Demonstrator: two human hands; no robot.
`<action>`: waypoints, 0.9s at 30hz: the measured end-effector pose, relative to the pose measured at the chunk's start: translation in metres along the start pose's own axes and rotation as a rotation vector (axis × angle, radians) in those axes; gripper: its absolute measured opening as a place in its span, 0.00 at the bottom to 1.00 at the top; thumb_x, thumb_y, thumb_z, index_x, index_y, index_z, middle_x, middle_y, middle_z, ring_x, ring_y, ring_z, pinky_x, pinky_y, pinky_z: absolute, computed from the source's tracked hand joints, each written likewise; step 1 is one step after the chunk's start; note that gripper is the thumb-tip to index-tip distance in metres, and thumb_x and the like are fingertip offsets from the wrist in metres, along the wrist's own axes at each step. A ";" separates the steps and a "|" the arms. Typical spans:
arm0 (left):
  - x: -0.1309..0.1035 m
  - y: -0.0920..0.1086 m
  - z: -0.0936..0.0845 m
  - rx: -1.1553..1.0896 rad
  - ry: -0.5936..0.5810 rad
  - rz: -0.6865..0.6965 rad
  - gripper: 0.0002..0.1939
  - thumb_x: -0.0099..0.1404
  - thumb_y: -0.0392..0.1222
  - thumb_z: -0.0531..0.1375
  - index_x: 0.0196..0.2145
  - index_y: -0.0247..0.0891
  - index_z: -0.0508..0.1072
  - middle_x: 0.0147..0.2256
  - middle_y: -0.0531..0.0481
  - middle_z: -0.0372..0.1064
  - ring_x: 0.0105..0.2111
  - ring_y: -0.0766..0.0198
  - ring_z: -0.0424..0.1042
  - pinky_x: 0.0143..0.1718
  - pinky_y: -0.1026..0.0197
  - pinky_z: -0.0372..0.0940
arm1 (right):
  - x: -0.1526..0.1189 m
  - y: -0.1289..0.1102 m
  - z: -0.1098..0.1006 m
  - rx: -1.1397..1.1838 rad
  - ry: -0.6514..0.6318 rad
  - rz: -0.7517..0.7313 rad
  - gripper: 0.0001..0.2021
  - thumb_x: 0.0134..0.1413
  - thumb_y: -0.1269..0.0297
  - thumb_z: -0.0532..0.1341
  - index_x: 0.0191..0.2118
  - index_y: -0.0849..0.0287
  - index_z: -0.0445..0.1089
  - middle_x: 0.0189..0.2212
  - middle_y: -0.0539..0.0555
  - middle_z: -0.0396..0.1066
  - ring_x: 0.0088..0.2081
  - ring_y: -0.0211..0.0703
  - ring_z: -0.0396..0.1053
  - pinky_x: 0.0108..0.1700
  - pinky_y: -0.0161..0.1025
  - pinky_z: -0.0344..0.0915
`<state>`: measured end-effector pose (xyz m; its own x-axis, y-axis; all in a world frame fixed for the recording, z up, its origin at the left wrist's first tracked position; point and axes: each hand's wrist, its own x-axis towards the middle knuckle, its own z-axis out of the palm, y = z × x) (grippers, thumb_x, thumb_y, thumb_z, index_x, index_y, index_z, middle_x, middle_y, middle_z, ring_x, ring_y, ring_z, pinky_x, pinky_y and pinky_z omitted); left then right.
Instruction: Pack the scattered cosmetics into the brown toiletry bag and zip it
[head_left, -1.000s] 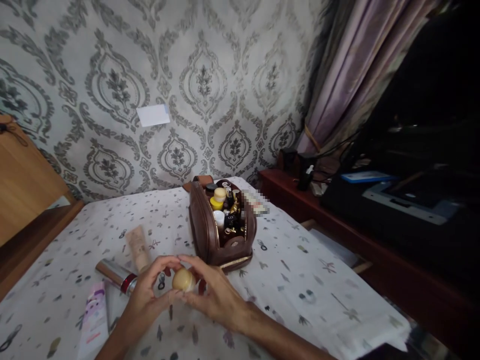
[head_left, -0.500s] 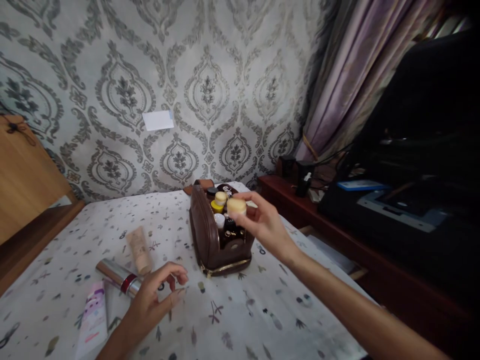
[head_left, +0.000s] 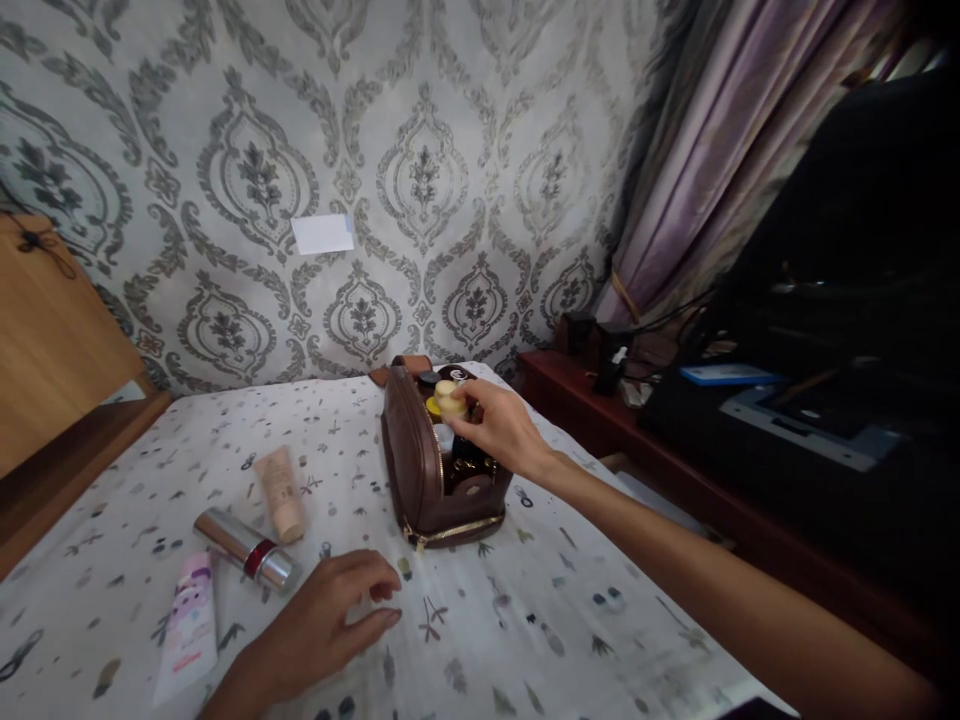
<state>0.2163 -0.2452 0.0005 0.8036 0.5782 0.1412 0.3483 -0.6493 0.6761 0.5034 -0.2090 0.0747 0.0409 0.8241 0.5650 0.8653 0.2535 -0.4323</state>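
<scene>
A brown zip-up toiletry bag (head_left: pixel 411 455) stands unzipped on the patterned sheet, with several small jars and bottles inside. My right hand (head_left: pixel 501 425) is over its opening, fingertips closed on a small jar with a cream-yellow lid (head_left: pixel 451 404). Just behind that jar sits another with a similar yellow lid (head_left: pixel 445 387). A white-lidded container (head_left: pixel 443 438) is in the bag below my fingers. My left hand (head_left: pixel 341 605) hovers low over the sheet, fingers apart and holding nothing. Close to it lies a silver cylinder with a red band (head_left: pixel 244 548).
Left of the bag lie a beige squeeze tube (head_left: pixel 280 495) and a pink-and-white tube (head_left: pixel 190 620). A wooden panel (head_left: pixel 60 350) borders the left side. At right are a dark red ledge (head_left: pixel 551 385) and a large black object (head_left: pixel 817 260) with a blue-edged item on it.
My right hand has moved the yellow-lidded jar left and deeper into the bag's opening, up against the other jar. My left hand has shifted right and down, away from the silver cylinder.
</scene>
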 end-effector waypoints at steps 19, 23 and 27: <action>-0.001 -0.005 0.011 0.184 -0.173 0.006 0.04 0.69 0.40 0.55 0.40 0.41 0.70 0.38 0.50 0.72 0.39 0.59 0.72 0.42 0.61 0.62 | 0.001 0.003 0.008 -0.464 -0.143 -0.087 0.07 0.59 0.63 0.63 0.40 0.58 0.67 0.39 0.57 0.72 0.43 0.50 0.67 0.40 0.40 0.61; -0.001 -0.005 0.012 0.190 -0.173 -0.008 0.04 0.68 0.39 0.56 0.39 0.40 0.70 0.39 0.49 0.72 0.40 0.59 0.72 0.43 0.61 0.62 | 0.000 -0.002 0.006 -0.502 -0.176 -0.079 0.07 0.61 0.62 0.62 0.41 0.58 0.67 0.39 0.57 0.72 0.43 0.49 0.68 0.38 0.39 0.60; 0.001 -0.002 0.011 0.204 -0.200 -0.039 0.03 0.67 0.38 0.56 0.38 0.39 0.70 0.38 0.49 0.72 0.39 0.59 0.72 0.42 0.61 0.62 | 0.001 -0.003 0.004 -0.503 -0.173 -0.098 0.06 0.62 0.62 0.60 0.40 0.58 0.67 0.41 0.57 0.71 0.42 0.47 0.68 0.37 0.38 0.59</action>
<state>0.2211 -0.2488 -0.0084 0.8597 0.5091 -0.0412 0.4546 -0.7259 0.5162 0.4989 -0.2065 0.0738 -0.0985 0.8908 0.4437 0.9950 0.0948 0.0307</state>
